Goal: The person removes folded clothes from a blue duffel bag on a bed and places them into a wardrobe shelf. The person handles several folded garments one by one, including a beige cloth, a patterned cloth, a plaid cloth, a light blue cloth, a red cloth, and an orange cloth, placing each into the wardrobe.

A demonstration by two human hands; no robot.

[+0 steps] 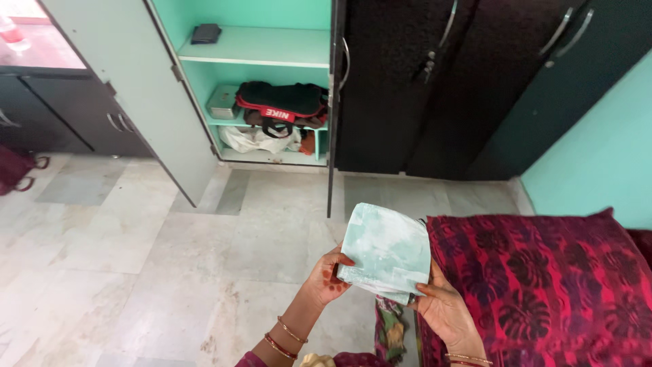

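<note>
I hold a folded pale green cloth [387, 250] in front of me with both hands. My left hand [327, 280] pinches its lower left edge, thumb on top. My right hand [445, 309] supports it from below at the lower right corner. The cloth hangs over the edge of a bed with a red and dark leaf-patterned cover [543, 285]. More patterned fabric [390, 329] lies below the cloth, by the bed's side.
An open cupboard [265, 81] with teal shelves stands ahead, holding a dark bag [278, 102], a small box [223, 102], a white bag [255, 139] and a dark wallet [206, 33]. Dark wardrobe doors [475, 81] are to its right. Marble floor [170, 272] spreads left.
</note>
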